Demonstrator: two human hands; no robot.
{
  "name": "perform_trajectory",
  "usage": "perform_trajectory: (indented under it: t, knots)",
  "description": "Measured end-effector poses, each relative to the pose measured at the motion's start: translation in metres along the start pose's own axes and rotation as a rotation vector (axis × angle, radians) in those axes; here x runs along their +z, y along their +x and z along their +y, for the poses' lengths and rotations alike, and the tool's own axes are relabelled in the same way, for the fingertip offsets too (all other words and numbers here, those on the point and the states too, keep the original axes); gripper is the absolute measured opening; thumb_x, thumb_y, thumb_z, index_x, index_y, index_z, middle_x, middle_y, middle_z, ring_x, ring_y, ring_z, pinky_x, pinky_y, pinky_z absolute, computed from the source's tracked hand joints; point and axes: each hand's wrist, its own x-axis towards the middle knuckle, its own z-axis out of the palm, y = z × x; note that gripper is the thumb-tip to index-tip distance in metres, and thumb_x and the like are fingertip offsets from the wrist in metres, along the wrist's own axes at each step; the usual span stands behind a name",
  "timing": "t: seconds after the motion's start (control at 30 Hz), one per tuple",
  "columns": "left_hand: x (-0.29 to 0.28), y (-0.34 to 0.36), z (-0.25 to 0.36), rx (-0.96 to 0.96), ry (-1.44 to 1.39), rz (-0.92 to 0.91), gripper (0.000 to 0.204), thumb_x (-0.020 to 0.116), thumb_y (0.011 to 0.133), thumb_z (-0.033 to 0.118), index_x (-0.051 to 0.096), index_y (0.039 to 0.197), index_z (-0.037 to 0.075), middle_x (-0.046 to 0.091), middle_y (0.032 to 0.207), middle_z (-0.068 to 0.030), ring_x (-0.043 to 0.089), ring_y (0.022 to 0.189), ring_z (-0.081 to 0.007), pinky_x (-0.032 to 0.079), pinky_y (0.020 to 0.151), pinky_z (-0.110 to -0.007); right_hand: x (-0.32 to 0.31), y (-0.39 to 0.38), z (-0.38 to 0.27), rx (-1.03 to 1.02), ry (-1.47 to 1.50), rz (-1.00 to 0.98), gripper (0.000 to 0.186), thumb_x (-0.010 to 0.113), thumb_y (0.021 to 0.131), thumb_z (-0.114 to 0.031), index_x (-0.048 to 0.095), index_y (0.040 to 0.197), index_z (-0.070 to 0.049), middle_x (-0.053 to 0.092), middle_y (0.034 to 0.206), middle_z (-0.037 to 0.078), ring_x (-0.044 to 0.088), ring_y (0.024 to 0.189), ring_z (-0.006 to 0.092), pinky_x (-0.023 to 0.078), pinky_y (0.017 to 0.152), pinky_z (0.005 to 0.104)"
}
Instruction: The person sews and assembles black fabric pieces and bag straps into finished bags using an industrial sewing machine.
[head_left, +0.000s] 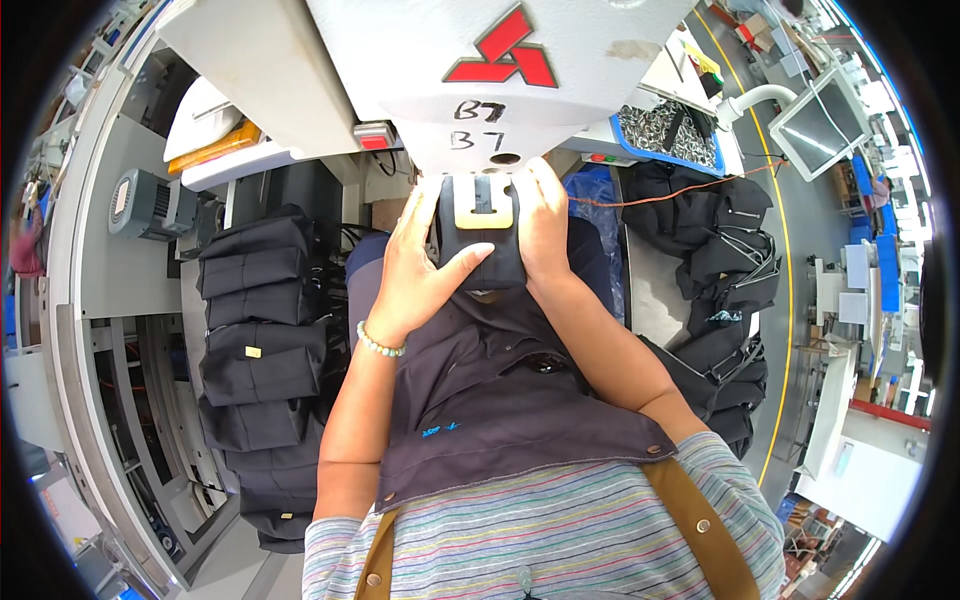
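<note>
A boxy black fabric piece (495, 265) sits under the head of a white machine (400, 60), between my two hands. My left hand (415, 270) grips its left side, the thumb lying across the front of the fabric. Along the opposite side, the fingers of my right hand (543, 225) reach up toward the machine and are closed against the piece. A yellow-edged frame with a slot (485, 218) lies against the fabric between the hands. Some fingertips are hidden behind the piece and under the machine head.
Black fabric pieces (260, 360) are stacked at my left, and more black fabric (725, 260) with metal wire parts is heaped at my right. A blue tray (670, 135) holds many small metal parts. An orange cord (680, 193) crosses near it. A red button (374, 140) is on the machine's left.
</note>
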Motion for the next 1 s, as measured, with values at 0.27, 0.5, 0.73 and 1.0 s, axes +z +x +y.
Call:
perform_trajectory:
  t: [0.27, 0.5, 0.73, 1.0]
  knots:
    - [-0.001, 0.002, 0.002, 0.026, -0.072, 0.025, 0.084, 0.085, 0.079, 0.026, 0.044, 0.145, -0.006, 0.049, 0.148, -0.0251, 0.046, 0.141, -0.0368, 0.037, 0.115, -0.041, 0.004, -0.002, -0.002, -0.023, 0.005, 0.007, 0.017, 0.058, 0.100, -0.015, 0.061, 0.088, -0.003, 0.056, 0.078, -0.001, 0.048, 0.070, 0.0069, 0.040, 0.065, 0.0257]
    - [-0.010, 0.003, 0.034, 0.085, 0.149, 0.030, 0.072, 0.082, 0.082, 0.024, 0.049, 0.141, -0.003, 0.051, 0.142, -0.0242, 0.050, 0.133, -0.0414, 0.042, 0.110, -0.044, -0.019, 0.012, 0.014, 0.106, 0.253, -0.058, 0.011, 0.060, 0.100, -0.017, 0.066, 0.097, -0.008, 0.062, 0.090, -0.001, 0.055, 0.085, 0.0063, 0.042, 0.078, 0.0222]
    - [0.001, -0.002, 0.066, 0.251, 0.612, 0.020, 0.056, 0.072, 0.089, 0.023, 0.053, 0.136, -0.003, 0.053, 0.133, -0.0239, 0.048, 0.129, -0.0423, 0.043, 0.104, -0.048, -0.046, 0.005, 0.011, -0.069, 0.001, -0.096, 0.021, 0.053, 0.104, -0.018, 0.066, 0.115, -0.005, 0.066, 0.108, 0.002, 0.058, 0.107, 0.0093, 0.041, 0.101, 0.0264]
    - [0.015, 0.013, 0.059, 0.227, 0.713, 0.011, 0.052, 0.073, 0.088, 0.030, 0.056, 0.125, -0.003, 0.056, 0.121, -0.0205, 0.052, 0.112, -0.0381, 0.044, 0.093, -0.047, -0.035, 0.006, 0.006, 0.040, 0.055, -0.101, 0.013, 0.060, 0.101, -0.011, 0.065, 0.106, 0.000, 0.064, 0.106, 0.003, 0.060, 0.100, 0.0090, 0.046, 0.091, 0.0254]
